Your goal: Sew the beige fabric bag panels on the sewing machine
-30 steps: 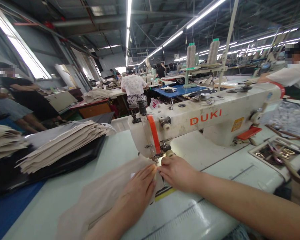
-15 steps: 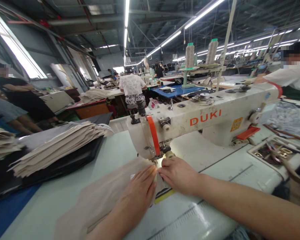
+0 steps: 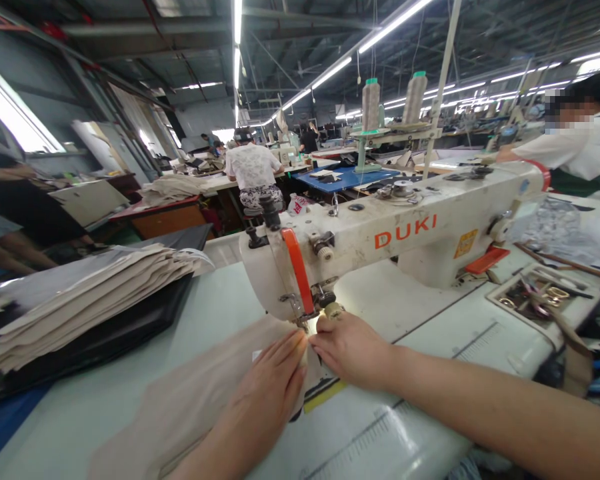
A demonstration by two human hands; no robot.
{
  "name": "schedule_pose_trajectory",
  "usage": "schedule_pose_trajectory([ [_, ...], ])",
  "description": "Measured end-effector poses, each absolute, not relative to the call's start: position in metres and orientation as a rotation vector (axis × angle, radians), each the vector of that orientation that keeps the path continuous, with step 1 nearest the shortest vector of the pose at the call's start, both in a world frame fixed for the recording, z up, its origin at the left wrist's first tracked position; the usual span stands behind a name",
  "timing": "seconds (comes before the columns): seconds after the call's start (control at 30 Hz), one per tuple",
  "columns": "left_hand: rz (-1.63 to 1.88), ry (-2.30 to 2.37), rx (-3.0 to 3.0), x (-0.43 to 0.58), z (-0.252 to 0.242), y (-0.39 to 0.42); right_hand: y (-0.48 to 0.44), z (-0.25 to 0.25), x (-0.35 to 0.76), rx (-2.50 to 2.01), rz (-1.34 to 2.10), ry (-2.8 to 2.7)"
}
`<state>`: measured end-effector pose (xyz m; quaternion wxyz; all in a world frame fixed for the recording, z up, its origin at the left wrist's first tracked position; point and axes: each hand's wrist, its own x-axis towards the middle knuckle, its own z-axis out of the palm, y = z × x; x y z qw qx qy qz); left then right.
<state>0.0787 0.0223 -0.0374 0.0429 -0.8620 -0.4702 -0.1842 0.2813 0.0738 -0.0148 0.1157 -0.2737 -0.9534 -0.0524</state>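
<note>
- Left grip: laid flat, fingers extended side by side, pressing on the pale cloth
- Right grip: fingers curled, tips pressed together at the cloth edge, just beside the left fingertips; whether cloth lies between them cannot be told
- Cloth: under the left grip, spread leftward and toward the wearer across the counter; its far corner reaches the lit needle area just beyond both grips
- Sewing machine: directly beyond the grips, its arm extending to the right, marked DUKI in orange
- Counter surface: pale green and glossy, with a printed ruler scale to the right of the right grip and a yellow strip between the grips, on the near side
- Stack of pale pieces: well left of the left grip, resting on a black sheet
- Tray: well right of the right grip, holding scissors and small items; a clear plastic bag lies beyond it
- Thread cones: two, upright on a stand beyond the machine arm
- Room, far ahead of the grips: seated person in a patterned top, blue table, strip lights under a dark roof
- Room, sides: window far left of the grips; person in a white top far right
</note>
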Motion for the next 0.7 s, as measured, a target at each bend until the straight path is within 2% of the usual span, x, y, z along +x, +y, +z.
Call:
schedule_pose_trajectory([
  [0.7, -0.479, -1.657, -2.624, 0.074, -0.041, 0.038, 0.076, -0.019, 0.281, -0.787, -0.140, -2.765],
])
